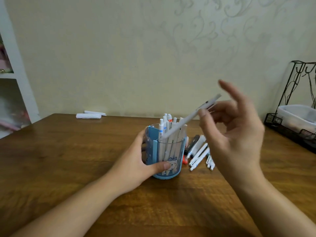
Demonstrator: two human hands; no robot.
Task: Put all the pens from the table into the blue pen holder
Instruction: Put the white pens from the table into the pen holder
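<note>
Pens (199, 153) beside blue pen holder (166, 168); left hand (136, 166) fingers grip holder; right hand (234, 132) fingers pinch white pen (184, 124).

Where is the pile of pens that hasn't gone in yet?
The loose pens lie on the wooden table, just right of the blue pen holder and behind the raised right hand.

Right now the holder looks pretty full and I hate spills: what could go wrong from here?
1. The pen in the right hand enters at a slant; it may jam against the packed pens or slip out.
2. A hard push could tip the holder, though the left hand steadies it.
</note>
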